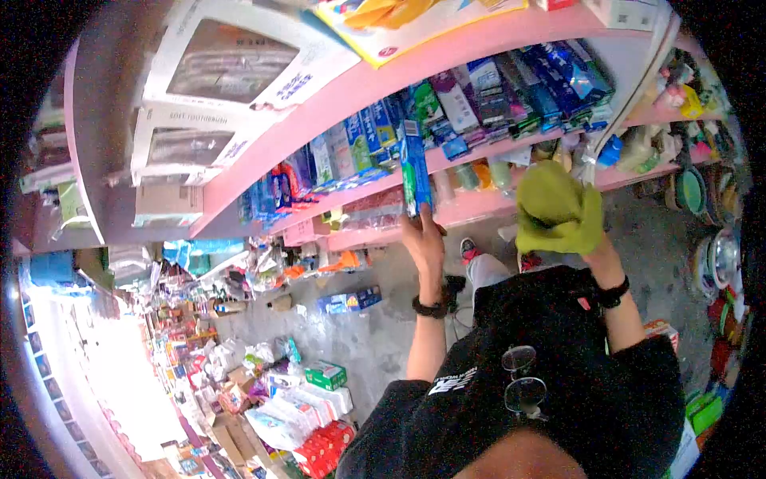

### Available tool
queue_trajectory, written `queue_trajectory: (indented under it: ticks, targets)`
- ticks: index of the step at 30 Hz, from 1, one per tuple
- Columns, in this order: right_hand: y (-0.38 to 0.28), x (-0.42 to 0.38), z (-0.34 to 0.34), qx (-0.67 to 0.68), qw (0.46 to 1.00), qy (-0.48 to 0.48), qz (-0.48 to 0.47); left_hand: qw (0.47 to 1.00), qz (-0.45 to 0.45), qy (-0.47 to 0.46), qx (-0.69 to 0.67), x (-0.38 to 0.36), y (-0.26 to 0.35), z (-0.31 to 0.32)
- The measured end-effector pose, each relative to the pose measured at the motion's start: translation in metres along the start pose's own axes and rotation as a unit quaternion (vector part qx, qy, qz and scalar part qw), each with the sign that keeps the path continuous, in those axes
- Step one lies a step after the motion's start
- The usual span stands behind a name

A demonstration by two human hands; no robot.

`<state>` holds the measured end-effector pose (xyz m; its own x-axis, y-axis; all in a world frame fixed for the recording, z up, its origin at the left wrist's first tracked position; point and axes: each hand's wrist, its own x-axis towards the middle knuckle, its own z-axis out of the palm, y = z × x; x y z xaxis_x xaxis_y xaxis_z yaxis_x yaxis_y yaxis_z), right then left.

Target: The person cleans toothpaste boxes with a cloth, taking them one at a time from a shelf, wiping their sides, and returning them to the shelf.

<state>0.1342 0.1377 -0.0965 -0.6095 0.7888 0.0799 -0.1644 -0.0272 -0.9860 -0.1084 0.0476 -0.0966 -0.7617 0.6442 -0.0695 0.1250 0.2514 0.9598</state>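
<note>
My left hand [423, 239] grips the lower end of a long blue and green toothpaste box [414, 172]. The box stands nearly upright against the front of a pink shelf [455, 153] lined with similar boxes. A crumpled yellow-green cloth [554, 209] is in my right hand [597, 249], in front of the shelf's right part. The cloth covers most of that hand, so its fingers are hidden.
Toothpaste boxes [459, 104] fill the shelf row, with white cartons [227, 60] above on the left. A blue box [349, 300] lies on the grey floor. Packaged goods [295, 411] are piled lower left, and metal basins [722, 257] stand at right.
</note>
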Motion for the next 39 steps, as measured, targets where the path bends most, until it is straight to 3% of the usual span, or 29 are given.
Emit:
queue_trajectory:
  ticks: [1,3,4,5,6,7,8,9,10,12,13,14,18,20,21,22,23,26,27,28,29,30,31,32,33,35,36,38,39]
  targets:
    - [0.019,-0.004,0.012,0.114,0.989,0.043,0.089,1.0,-0.008,0.007,0.0,-0.016,0.006,-0.002]
    - [0.057,0.021,0.014,0.269,0.925,-0.254,0.085,0.995,0.097,-0.02,0.018,-0.042,0.025,0.001]
    - [0.049,0.02,0.032,0.267,0.925,-0.254,0.089,0.977,0.189,-0.015,0.096,-0.052,0.045,0.005]
    - [0.036,0.021,0.065,0.278,0.934,-0.178,0.138,0.943,0.3,-0.025,0.142,-0.053,0.024,0.002]
    - [0.027,0.019,0.085,0.286,0.935,-0.1,0.185,0.952,0.26,-0.047,0.156,-0.058,0.015,0.003]
    - [0.019,0.018,0.083,0.283,0.934,-0.101,0.192,0.958,0.218,-0.068,0.171,-0.065,0.011,0.003]
    - [0.005,0.022,0.078,-0.033,0.99,-0.128,0.051,0.96,0.213,-0.068,0.169,-0.067,0.014,0.0]
    - [-0.004,0.027,0.076,-0.344,0.923,-0.14,-0.099,0.931,0.292,-0.06,0.213,-0.065,0.024,-0.004]
    - [-0.006,0.033,0.083,-0.067,0.994,-0.08,-0.012,0.893,0.369,-0.05,0.254,-0.064,0.031,-0.007]
    - [0.024,0.049,0.075,-0.079,0.991,0.05,-0.091,0.886,0.37,-0.053,0.275,-0.073,0.037,-0.013]
    - [0.011,0.051,0.059,-0.175,0.977,0.073,-0.101,0.875,0.378,-0.055,0.296,-0.075,0.041,-0.014]
    - [-0.043,0.057,0.053,-0.268,0.952,0.095,-0.11,0.903,0.332,-0.089,0.257,-0.082,0.047,-0.017]
    - [-0.061,0.066,0.033,-0.263,0.952,0.09,-0.126,0.899,0.368,-0.1,0.218,-0.085,0.057,-0.021]
    - [-0.066,0.046,0.06,-0.133,0.986,0.048,-0.094,0.903,0.355,-0.105,0.217,-0.078,0.065,-0.017]
    - [-0.051,0.032,0.069,-0.349,0.917,0.067,-0.178,0.907,0.344,-0.11,0.218,-0.073,0.068,-0.012]
    - [-0.046,0.027,0.081,-0.365,0.908,0.011,-0.207,0.905,0.361,-0.093,0.202,-0.068,0.067,-0.006]
    - [-0.02,0.025,0.091,-0.137,0.98,0.0,-0.147,0.903,0.367,-0.096,0.2,-0.066,0.072,-0.004]
    - [-0.018,0.037,0.07,-0.123,0.981,-0.037,-0.148,0.876,0.397,-0.185,0.201,-0.056,0.089,-0.008]
    - [-0.028,0.041,0.065,-0.058,0.996,0.03,-0.054,0.928,0.238,-0.16,0.237,-0.071,0.113,-0.014]
    - [-0.035,0.042,0.061,0.01,0.994,0.095,0.043,0.933,0.273,-0.105,0.209,-0.07,0.115,-0.016]
    - [-0.039,0.039,0.059,0.01,0.995,0.095,0.043,0.934,0.304,-0.047,0.183,-0.07,0.116,-0.018]
    - [-0.042,0.035,0.057,-0.179,0.983,0.028,0.002,0.916,0.357,-0.029,0.183,-0.064,0.114,-0.016]
    - [-0.042,0.03,0.055,-0.359,0.931,-0.041,-0.04,0.915,0.356,-0.026,0.186,-0.061,0.115,-0.006]
    - [-0.021,0.023,0.055,-0.407,0.903,-0.058,-0.122,0.945,0.321,-0.04,0.054,-0.059,0.115,0.008]
    - [-0.027,0.021,0.059,-0.403,0.905,-0.063,-0.125,0.955,0.281,-0.052,-0.079,-0.061,0.119,0.017]
    - [-0.046,0.02,0.062,-0.314,0.925,-0.215,0.006,0.965,0.239,-0.014,-0.105,-0.058,0.127,0.018]
    - [-0.036,0.021,0.062,-0.186,0.96,-0.204,-0.046,0.961,0.231,-0.087,-0.127,-0.049,0.12,0.015]
    - [-0.04,0.017,0.054,-0.176,0.968,-0.178,-0.03,0.942,0.206,-0.193,-0.182,-0.05,0.123,0.019]
    - [-0.043,0.014,0.049,-0.166,0.973,-0.159,-0.009,0.937,0.226,-0.237,-0.119,-0.045,0.111,0.025]
